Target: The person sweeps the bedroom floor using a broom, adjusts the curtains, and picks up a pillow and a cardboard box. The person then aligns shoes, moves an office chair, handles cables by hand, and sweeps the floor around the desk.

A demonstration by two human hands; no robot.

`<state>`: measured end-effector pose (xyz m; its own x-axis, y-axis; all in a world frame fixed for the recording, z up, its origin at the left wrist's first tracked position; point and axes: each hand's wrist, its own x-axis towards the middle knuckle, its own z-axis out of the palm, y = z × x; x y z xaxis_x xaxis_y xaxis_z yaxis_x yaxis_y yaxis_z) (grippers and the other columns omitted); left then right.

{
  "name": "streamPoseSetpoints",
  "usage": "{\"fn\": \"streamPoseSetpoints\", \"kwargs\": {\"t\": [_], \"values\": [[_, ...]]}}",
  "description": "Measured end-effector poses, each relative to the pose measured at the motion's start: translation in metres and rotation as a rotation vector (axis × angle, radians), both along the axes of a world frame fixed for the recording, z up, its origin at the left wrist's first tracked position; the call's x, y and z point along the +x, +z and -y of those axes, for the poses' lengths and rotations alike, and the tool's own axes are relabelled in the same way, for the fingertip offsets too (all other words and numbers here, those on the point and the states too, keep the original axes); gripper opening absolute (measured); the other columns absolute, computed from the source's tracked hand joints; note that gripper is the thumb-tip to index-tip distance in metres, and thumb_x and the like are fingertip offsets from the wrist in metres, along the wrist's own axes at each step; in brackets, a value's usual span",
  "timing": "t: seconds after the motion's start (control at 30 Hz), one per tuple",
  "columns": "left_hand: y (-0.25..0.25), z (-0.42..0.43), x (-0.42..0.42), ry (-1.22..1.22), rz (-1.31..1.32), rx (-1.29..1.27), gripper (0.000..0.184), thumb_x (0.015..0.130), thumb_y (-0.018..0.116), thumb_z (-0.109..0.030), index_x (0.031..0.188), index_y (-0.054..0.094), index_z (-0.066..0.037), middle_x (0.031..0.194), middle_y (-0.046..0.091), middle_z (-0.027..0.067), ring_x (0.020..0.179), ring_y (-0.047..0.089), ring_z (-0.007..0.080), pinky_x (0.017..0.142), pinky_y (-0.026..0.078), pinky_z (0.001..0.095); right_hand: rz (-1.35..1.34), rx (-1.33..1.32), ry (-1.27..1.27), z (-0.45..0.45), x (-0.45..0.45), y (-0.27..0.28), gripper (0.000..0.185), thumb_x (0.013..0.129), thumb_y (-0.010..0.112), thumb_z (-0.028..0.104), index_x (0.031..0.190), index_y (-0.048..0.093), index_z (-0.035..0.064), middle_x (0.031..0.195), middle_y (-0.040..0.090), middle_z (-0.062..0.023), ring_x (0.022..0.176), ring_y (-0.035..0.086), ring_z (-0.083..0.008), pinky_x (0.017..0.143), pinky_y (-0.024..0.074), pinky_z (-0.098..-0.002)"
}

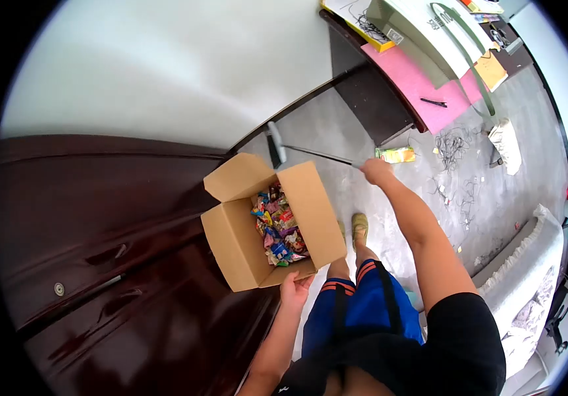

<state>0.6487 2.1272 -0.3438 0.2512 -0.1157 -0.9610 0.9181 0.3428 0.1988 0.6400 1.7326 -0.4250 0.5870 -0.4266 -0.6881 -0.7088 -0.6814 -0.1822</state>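
A cardboard box with its flaps standing open is tilted against the dark red wooden door. Inside it lie many crumpled, colourful wrappers. My left hand grips the box's near edge, thumb and fingers closed on the cardboard. My right hand is wrapped round the thin handle of a broom, arm stretched forward. The broom's pale head with dark bristles is beyond the box, beside its far flap; whether it touches the floor I cannot tell.
A yellow-green carton lies on the floor near my right hand. Tangled black wires and scraps are scattered on the grey floor. A dark desk with a pink sheet and a white bag stands ahead. A covered sofa is at right.
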Motion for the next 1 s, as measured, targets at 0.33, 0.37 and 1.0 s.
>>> {"fn": "streamPoseSetpoints", "kwargs": {"t": [0.33,0.37,1.0], "values": [[-0.029,-0.009,0.021,-0.059,-0.03,-0.06,0.027,0.076,0.043,-0.004,0.096,0.045,0.015,0.098,0.054,0.026,0.093,0.053,0.0396,0.08,0.049,0.042,-0.083,0.039,-0.467,-0.043,-0.102,-0.068,0.042,0.087,0.037,0.037,0.104,0.055,0.0027,0.109,0.053,-0.018,0.101,0.051,-0.033,0.084,0.0415,-0.0426],[-0.032,-0.011,0.024,-0.079,-0.014,-0.056,0.027,0.076,0.043,-0.003,0.096,0.045,0.015,0.099,0.054,0.0261,0.093,0.053,0.0401,0.081,0.049,0.0419,-0.065,0.044,-0.502,-0.056,-0.111,-0.07,0.044,0.087,0.036,0.037,0.104,0.054,0.0013,0.11,0.051,-0.02,0.1,0.051,-0.0342,0.084,0.0412,-0.0432],[-0.061,-0.009,0.035,-0.288,-0.211,0.017,0.031,0.078,0.036,-0.004,0.101,0.046,0.015,0.101,0.053,0.0251,0.095,0.051,0.0421,0.074,0.052,0.0356,-0.498,-0.107,-0.818,-0.127,-0.42,0.141,0.045,0.083,0.043,0.043,0.093,0.06,0.0023,0.099,0.058,-0.0177,0.09,0.057,-0.033,0.076,0.0458,-0.0411]]}}
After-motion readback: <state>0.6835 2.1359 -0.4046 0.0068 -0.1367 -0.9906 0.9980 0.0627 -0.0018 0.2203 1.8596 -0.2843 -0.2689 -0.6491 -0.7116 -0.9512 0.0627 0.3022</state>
